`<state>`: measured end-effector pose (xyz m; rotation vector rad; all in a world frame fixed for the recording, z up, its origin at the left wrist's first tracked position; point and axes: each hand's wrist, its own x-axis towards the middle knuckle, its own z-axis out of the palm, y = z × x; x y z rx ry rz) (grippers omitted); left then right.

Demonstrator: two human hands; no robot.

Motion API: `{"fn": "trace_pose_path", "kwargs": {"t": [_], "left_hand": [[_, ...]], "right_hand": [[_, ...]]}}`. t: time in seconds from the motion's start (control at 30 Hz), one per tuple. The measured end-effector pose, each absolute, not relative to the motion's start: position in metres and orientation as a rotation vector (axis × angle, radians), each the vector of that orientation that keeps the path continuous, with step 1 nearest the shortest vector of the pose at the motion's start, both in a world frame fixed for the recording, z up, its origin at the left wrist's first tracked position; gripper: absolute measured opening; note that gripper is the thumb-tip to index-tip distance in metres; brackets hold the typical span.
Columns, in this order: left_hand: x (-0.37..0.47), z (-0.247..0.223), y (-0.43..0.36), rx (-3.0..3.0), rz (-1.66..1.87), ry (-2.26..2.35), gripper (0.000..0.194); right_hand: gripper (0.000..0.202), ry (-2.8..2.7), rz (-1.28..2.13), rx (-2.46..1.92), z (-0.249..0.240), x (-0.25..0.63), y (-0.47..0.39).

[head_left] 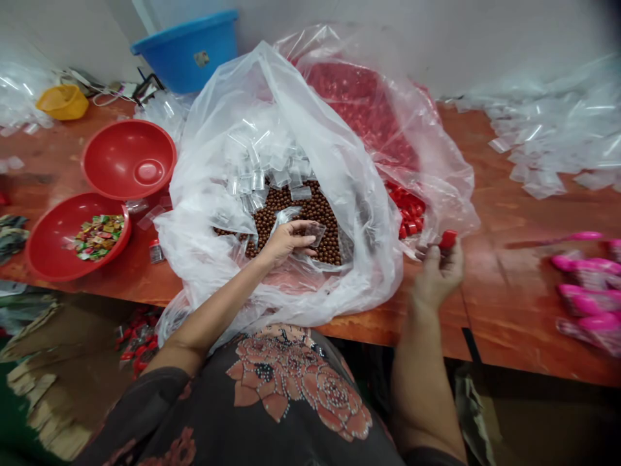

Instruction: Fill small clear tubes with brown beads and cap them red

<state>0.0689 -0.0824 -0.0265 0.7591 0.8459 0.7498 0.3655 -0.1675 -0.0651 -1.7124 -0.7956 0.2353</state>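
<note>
My left hand [290, 243] is closed on a small clear plastic container [316, 233], above a heap of round brown balls [274, 210]. The balls lie inside a large clear plastic bag [371, 226], with many more clear containers [257, 171] piled on their far side. To the right, my right hand [439, 275] pinches a red cap [447, 239] between thumb and fingers. That hand is just outside a second clear bag [453, 188], which holds a mass of red caps [411, 217].
Two red bowls [104, 152] stand at left, the nearer with colourful wrapped pieces [99, 238]. A capped container [156, 251] stands beside the bag. Behind are a blue tub [189, 55] and a yellow basket [63, 103]. Pink items [592, 294] and clear containers [557, 142] lie right.
</note>
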Motion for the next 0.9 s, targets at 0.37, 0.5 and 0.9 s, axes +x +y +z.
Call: {"fn": "trace_pose_path", "kwargs": {"t": [0.37,0.5,0.9], "left_hand": [[0.062,-0.008,-0.107,1.052,0.728,0.794,0.047],[0.054,-0.007,-0.113,1.192,0.745,0.821,0.045],[0.047,-0.010,-0.120,1.400,0.775,0.838,0.038]], "right_hand": [[0.035,-1.066,0.866,-1.339,-0.003,0.251,-0.170],[0.026,-1.174,0.855,-1.355,-0.007,0.243,-0.169],[0.031,-1.774,0.692,-1.387,0.006,0.243,-0.169]]}}
